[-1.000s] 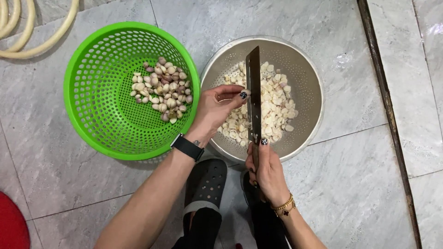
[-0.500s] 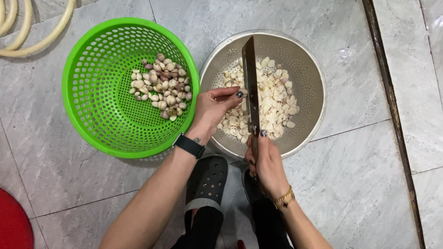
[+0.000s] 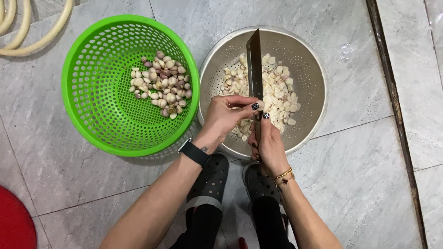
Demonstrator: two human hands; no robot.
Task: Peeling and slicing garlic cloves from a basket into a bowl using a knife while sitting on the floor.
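Observation:
My right hand [image 3: 269, 143] grips the handle of a large knife [image 3: 254, 64], its blade pointing away from me over a round metal colander [image 3: 314, 69] full of pale peeled garlic cloves [image 3: 277, 92]. My left hand [image 3: 226, 115] pinches a single clove [image 3: 260, 104] against the blade, just above the colander's near side. To the left stands a green plastic basket [image 3: 92, 115] holding a small heap of unpeeled garlic cloves [image 3: 159, 83]. A black watch sits on my left wrist, gold bracelets on my right.
Both containers rest on a grey marble tile floor. My feet in dark clogs [image 3: 212, 177] are just below the colander. A cream hose [image 3: 32, 32] lies coiled at the top left, and a red object [image 3: 14, 226] shows at the bottom left corner.
The knife and both hands have shifted slightly toward me and left over the colander. My left fingers have closed onto a clove at the blade.

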